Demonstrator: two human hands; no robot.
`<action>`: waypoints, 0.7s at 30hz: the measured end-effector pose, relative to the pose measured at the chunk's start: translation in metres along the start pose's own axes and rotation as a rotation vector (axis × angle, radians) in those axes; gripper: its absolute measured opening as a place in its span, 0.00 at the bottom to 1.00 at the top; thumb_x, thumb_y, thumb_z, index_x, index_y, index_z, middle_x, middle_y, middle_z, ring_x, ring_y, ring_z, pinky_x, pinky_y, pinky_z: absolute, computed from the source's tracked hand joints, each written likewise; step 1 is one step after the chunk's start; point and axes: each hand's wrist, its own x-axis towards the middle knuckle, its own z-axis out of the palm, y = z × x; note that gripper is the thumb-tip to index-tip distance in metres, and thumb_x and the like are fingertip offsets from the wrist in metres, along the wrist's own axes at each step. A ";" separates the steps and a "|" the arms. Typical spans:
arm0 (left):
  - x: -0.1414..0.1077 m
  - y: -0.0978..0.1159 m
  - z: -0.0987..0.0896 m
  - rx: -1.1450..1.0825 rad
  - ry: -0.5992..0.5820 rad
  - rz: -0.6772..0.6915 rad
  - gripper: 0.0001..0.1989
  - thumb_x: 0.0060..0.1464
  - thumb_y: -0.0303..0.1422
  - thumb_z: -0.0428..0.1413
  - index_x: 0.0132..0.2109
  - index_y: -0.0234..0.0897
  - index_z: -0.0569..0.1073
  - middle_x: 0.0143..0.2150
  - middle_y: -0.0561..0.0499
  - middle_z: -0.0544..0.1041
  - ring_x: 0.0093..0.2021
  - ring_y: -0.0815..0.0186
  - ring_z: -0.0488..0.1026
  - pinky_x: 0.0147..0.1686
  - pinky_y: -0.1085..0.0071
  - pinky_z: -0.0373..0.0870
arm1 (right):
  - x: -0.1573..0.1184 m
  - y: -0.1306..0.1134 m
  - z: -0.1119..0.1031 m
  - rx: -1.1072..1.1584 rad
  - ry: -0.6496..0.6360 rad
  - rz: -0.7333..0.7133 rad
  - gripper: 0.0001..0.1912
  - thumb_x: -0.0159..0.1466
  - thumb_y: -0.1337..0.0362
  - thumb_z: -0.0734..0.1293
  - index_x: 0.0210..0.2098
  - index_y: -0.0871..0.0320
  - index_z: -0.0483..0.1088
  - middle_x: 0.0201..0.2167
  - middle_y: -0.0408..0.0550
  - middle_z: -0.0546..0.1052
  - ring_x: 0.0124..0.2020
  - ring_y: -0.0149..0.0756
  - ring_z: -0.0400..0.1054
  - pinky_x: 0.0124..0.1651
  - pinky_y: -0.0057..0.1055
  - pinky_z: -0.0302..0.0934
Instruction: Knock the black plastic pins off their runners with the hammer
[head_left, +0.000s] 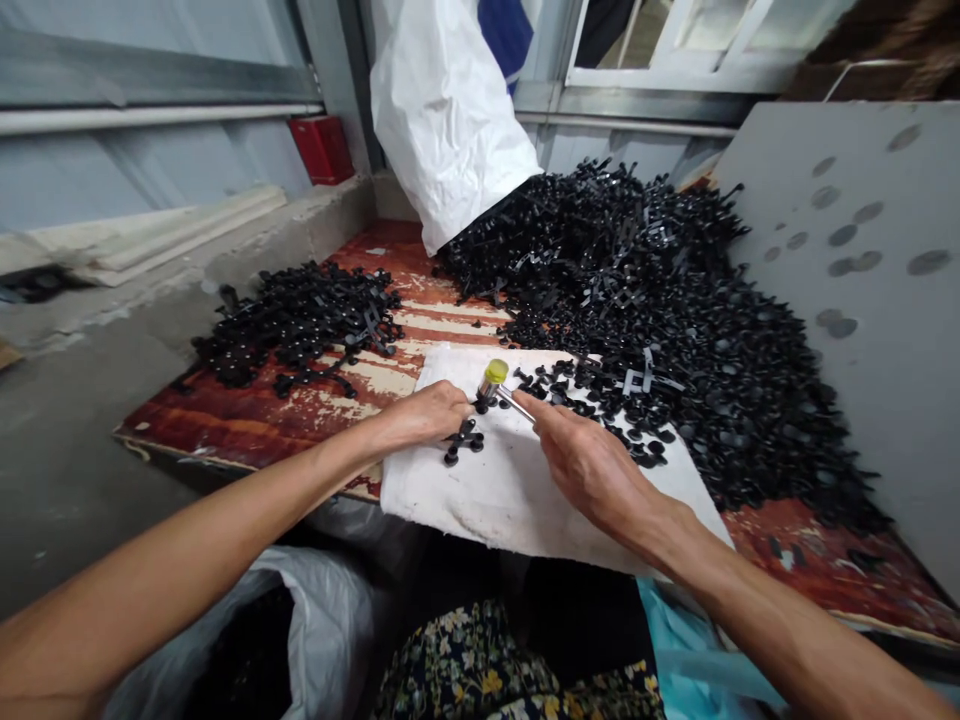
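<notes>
- While the right hand (581, 450) wraps its fingers around the handle of a small hammer (493, 382), the yellow-ended head stands just beside the left hand (431, 412).
- The left fingers are together, apparently pinched on a black branched part (466, 437), their tips being partly hidden.
- That part lies on a white cloth (525, 500), near loose black pieces (646, 459).
- Left of the cloth, a smaller black heap (300, 320) covers some worn red tabletop (210, 425); a larger heap (637, 250) spreads from a white sack (450, 130).

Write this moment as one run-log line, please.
left hand: holds black part | right hand: grips yellow-faced hammer, head beside left hand | white cloth beneath | smaller black heap left | larger black heap right
</notes>
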 end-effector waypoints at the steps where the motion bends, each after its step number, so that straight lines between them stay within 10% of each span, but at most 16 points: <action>1: 0.000 0.000 0.000 0.005 0.007 0.004 0.15 0.47 0.24 0.53 0.15 0.37 0.62 0.15 0.55 0.61 0.19 0.72 0.55 0.21 0.75 0.49 | -0.001 0.000 0.000 0.010 0.021 0.003 0.30 0.63 0.75 0.53 0.65 0.60 0.60 0.36 0.55 0.77 0.34 0.43 0.73 0.40 0.41 0.70; 12: -0.003 0.008 -0.002 0.044 0.001 0.002 0.15 0.47 0.29 0.54 0.16 0.37 0.63 0.14 0.56 0.60 0.18 0.72 0.54 0.18 0.75 0.47 | -0.003 0.004 0.000 -0.057 -0.030 0.031 0.32 0.61 0.75 0.54 0.64 0.60 0.61 0.38 0.57 0.79 0.33 0.42 0.73 0.37 0.40 0.68; 21: -0.026 0.019 -0.007 -0.312 -0.130 -0.124 0.18 0.47 0.45 0.58 0.23 0.36 0.64 0.16 0.59 0.57 0.17 0.75 0.50 0.17 0.76 0.45 | -0.005 -0.007 -0.020 0.668 0.126 0.384 0.18 0.64 0.55 0.59 0.44 0.61 0.70 0.25 0.42 0.70 0.16 0.27 0.56 0.17 0.26 0.54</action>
